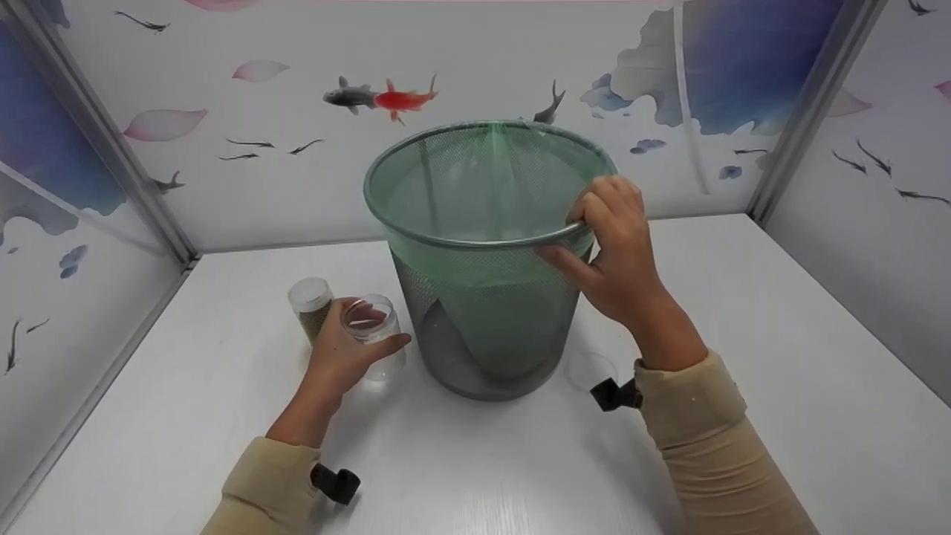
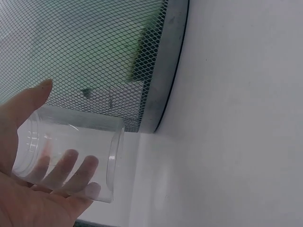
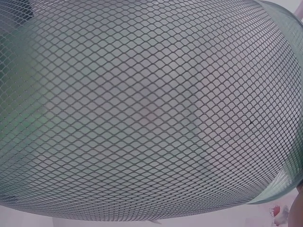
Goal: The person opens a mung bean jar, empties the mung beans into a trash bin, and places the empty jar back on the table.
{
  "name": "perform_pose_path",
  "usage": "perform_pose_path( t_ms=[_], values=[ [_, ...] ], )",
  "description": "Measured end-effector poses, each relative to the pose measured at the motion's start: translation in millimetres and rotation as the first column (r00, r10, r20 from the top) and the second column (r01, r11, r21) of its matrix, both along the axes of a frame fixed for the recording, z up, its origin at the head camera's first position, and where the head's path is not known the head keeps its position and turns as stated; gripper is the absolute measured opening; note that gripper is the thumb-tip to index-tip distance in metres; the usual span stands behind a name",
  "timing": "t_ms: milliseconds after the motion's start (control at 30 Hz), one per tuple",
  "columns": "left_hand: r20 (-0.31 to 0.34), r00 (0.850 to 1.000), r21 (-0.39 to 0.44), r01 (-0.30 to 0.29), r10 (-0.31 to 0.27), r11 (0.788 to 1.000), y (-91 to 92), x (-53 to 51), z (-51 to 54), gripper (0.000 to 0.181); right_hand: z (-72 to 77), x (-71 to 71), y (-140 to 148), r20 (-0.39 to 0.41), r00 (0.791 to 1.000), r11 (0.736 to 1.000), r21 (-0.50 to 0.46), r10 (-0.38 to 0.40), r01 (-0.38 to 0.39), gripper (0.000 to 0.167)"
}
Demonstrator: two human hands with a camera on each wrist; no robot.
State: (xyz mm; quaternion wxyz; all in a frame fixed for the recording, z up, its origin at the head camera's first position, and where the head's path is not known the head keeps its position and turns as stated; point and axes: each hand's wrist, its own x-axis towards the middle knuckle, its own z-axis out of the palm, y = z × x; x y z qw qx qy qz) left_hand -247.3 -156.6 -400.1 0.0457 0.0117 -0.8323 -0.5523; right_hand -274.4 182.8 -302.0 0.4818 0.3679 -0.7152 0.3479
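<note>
Holding clear cylindrical jar [image 2: 73, 132]: left fingers [image 2: 33, 99]; round mesh bin [image 1: 494, 327]: right fingers [image 1: 611, 199].

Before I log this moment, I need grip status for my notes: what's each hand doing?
Left hand: holding the clear open jar.
Right hand: gripping the rim of the green-lined mesh wastebasket.

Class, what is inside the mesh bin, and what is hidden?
A translucent green bag lines the mesh bin, folded over its rim. No other contents show clearly, but the near side and bag cover the bottom, so anything there is hidden.
</note>
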Motion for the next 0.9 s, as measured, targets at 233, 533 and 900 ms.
perform_pose_path(
  t_ms=[233,533,900],
  values=[
    [0.026,0.999,-0.017,0.035,-0.034,0.999,1.6,-0.1,-7.7,0.082,0.6,0.1,-1,0.004,1.0,1.0,0.002,0.003,-0.003,0.061],
    [0.045,0.997,-0.02,0.062,-0.061,0.998,0.5,-3.5,-19.7,0.076,0.2,0.2,-1,-0.004,1.0,1.0,0.006,0.001,-0.001,0.063],
    [0.06,0.995,0.018,0.076,-0.077,0.997,3.6,-4.0,-20.4,0.075,-0.3,-0.2,0,-0.003,1.0,1.0,0.004,0.002,-0.002,0.062]
  ],
)
